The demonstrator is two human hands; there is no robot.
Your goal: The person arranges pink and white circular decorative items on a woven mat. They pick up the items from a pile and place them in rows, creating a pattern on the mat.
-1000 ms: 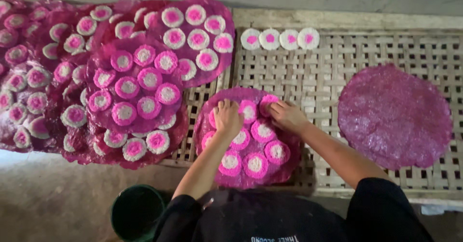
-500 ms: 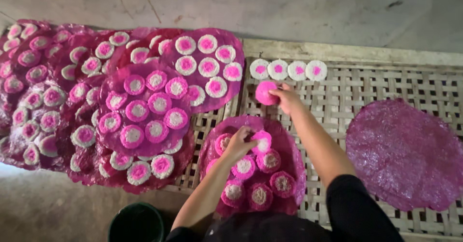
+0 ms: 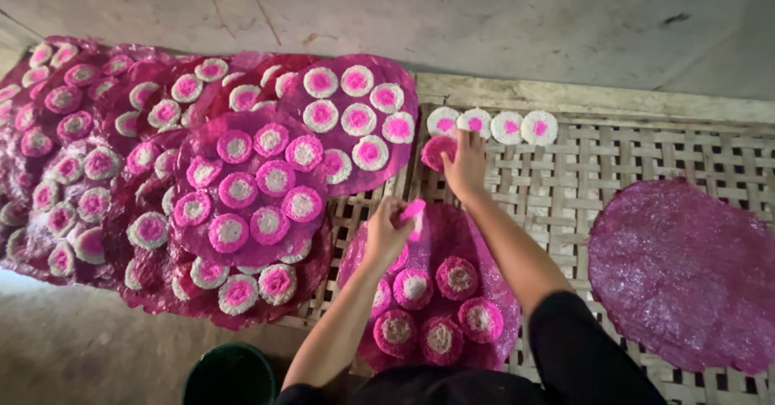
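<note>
Pink disc [image 3: 413, 209] pinched in left hand [image 3: 387, 229] over magenta sheet [image 3: 452, 235]; right hand [image 3: 466, 165], fingers spread, touching white rounds [image 3: 475, 123] on lattice rack [image 3: 646, 163].

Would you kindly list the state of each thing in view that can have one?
Left hand: pinching a small pink disc over the near sheet.
Right hand: reaching out, fingers on a pink disc by the white row.
Near pink sheet: partly covered with discs.
Right purple sheet: flat, bare.
Left sheets: overlapping, covered with discs.
Green bucket: upright, contents unclear.
</note>
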